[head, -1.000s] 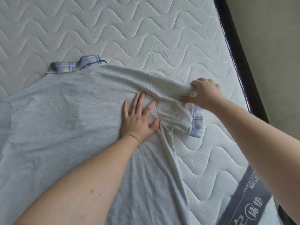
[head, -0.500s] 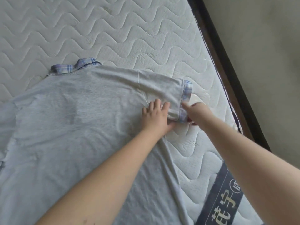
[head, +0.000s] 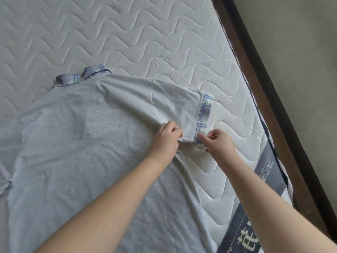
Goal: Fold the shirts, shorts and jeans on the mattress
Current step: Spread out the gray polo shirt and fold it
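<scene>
A light grey shirt (head: 76,148) with a blue plaid collar (head: 83,75) lies back-up on the white quilted mattress (head: 127,33). Its right sleeve (head: 173,106), trimmed with a plaid cuff (head: 205,114), is spread out toward the mattress edge. My left hand (head: 165,138) grips the sleeve's lower edge near the armpit with curled fingers. My right hand (head: 217,142) pinches the lower corner of the plaid cuff. The two hands are close together, pulling the sleeve's bottom hem taut.
A dark wooden bed frame (head: 269,99) runs diagonally along the mattress's right side, with floor (head: 300,52) beyond it. A dark blue label strip (head: 244,232) with white writing sits on the mattress edge at lower right. The shirt's left side runs off the frame.
The sleeve, which had been folded over and pressed flat by my left palm, is now spread outward. Both hands moved to its lower hem, the left curling to grip and the right pinching the cuff corner.
</scene>
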A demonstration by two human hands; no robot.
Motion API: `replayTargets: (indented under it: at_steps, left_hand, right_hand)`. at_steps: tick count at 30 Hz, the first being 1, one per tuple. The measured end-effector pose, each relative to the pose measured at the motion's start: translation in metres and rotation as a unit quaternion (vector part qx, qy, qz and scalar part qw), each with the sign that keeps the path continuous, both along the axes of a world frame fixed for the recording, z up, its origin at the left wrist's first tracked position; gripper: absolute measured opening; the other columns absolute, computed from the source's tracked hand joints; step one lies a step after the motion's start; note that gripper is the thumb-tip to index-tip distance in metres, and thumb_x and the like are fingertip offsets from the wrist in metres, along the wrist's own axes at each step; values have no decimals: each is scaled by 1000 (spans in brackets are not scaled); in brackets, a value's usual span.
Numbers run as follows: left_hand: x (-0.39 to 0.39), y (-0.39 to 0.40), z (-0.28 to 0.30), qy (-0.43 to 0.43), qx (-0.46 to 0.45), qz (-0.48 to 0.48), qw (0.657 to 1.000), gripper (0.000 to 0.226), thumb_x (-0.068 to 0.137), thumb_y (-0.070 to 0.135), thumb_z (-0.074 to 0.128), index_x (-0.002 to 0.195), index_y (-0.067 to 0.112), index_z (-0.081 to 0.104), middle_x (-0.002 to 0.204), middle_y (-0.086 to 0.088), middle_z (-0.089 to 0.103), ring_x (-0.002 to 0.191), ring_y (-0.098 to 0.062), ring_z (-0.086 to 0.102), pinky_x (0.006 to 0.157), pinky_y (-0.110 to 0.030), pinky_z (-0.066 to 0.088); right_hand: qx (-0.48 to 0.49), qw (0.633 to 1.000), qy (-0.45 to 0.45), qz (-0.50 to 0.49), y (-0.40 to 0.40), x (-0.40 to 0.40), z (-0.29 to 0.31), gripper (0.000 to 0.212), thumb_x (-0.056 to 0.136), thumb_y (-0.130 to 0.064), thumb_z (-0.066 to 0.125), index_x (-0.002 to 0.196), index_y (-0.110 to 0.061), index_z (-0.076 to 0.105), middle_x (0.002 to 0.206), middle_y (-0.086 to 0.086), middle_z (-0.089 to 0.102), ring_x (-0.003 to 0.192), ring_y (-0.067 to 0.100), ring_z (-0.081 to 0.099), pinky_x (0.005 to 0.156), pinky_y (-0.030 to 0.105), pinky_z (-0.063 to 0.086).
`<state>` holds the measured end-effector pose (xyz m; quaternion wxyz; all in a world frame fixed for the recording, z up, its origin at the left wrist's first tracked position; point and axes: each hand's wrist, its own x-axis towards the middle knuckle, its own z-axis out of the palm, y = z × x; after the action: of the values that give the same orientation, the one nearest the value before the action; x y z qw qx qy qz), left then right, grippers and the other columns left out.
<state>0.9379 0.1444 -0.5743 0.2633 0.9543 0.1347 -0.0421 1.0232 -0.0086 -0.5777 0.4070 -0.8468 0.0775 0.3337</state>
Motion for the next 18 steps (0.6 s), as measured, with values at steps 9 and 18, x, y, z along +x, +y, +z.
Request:
replayTargets:
  at_steps: [9, 18]
  left_hand:
    - [4, 20, -20, 79, 12, -43, 996, 29, 91, 49, 58, 99, 23, 67, 100, 1, 61, 105, -20, 55, 90, -32, 36]
    - [26, 27, -18, 132, 16, -131, 982, 22, 88, 27, 65, 107, 18, 59, 111, -4, 57, 109, -25, 51, 89, -36, 41]
  right_hand:
    - [7, 994, -92, -64, 47, 69, -8, 58, 90, -49, 60, 138, -20, 44, 94, -8, 58, 79, 10, 61, 68, 29, 47]
    - [54, 986, -132, -88, 51, 104, -10, 19, 88, -19, 66, 102, -30, 71, 92, -11, 71, 74, 12, 69, 66, 29, 57]
